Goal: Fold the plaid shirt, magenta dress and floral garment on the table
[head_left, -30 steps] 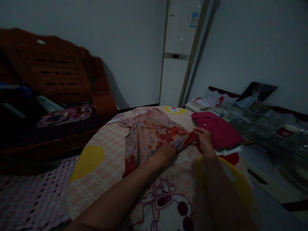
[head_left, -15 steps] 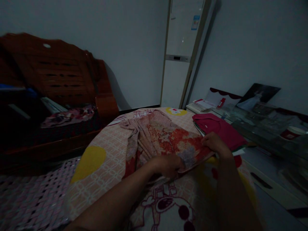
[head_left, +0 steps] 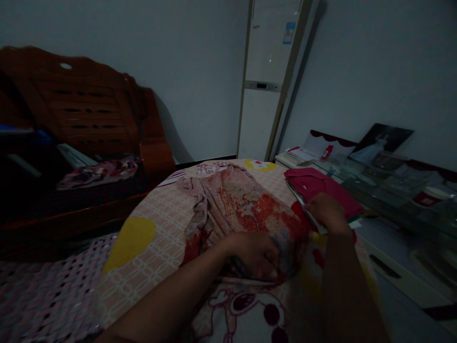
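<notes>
A pinkish-beige top (head_left: 232, 190) with rust-red and grey patches lies spread and creased on a round table under a patterned tablecloth (head_left: 143, 267). My left hand (head_left: 259, 255) is closed on its near edge, with the fabric bunched at the fingers. Just off the garment's right corner is my right hand (head_left: 326, 212), its fingers loosely bent and slightly blurred, with no cloth visible in them. Behind that hand a folded magenta garment (head_left: 321, 183) rests on papers or books at the table's right side.
A glass-topped cabinet (head_left: 374, 190) holding papers, a photo and a paper cup (head_left: 430, 196) runs along the right. At the left stands a wooden bench (head_left: 89, 109) with cloth on its seat. A tall white air conditioner (head_left: 262, 114) is in the corner.
My right hand has let go of the top's right corner and moved slightly right. That corner has dropped and slackened. My left hand still grips the near edge.
</notes>
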Demonstrator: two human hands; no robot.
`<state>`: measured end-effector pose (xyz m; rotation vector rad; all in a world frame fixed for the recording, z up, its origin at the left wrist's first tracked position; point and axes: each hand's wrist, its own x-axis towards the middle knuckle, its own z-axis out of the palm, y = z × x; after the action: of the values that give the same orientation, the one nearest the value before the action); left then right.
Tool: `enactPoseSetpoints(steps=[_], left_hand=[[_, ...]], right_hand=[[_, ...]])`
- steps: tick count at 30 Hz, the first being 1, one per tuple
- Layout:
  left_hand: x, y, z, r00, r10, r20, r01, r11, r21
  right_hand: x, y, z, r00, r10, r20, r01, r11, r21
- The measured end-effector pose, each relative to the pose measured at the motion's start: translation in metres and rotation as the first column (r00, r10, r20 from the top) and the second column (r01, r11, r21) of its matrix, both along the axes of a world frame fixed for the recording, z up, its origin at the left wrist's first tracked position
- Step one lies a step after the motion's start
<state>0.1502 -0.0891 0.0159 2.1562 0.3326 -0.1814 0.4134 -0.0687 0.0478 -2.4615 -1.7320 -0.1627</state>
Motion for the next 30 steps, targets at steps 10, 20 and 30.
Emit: enactPoseSetpoints(steps=[10,20,30], left_hand=[[-0.009,0.043,-0.06,0.814,0.55,0.187,-0.503,0.506,0.7],[-0.006,0.041,-0.077,0.842,0.523,0.133,-0.426,0.492,0.759],[-0.009,0.037,-0.073,0.848,0.52,0.099,-0.418,0.543,0.728]], right_hand=[[-0.064,0.022,-0.015,0.972,0.229,-0.056,-0.221,0.968,0.116],[-0.094,0.122,-0.057,0.949,0.305,-0.074,-0.302,0.952,0.045],[-0.122,0.196,-0.065,0.966,0.217,-0.139,-0.231,0.969,-0.09]])
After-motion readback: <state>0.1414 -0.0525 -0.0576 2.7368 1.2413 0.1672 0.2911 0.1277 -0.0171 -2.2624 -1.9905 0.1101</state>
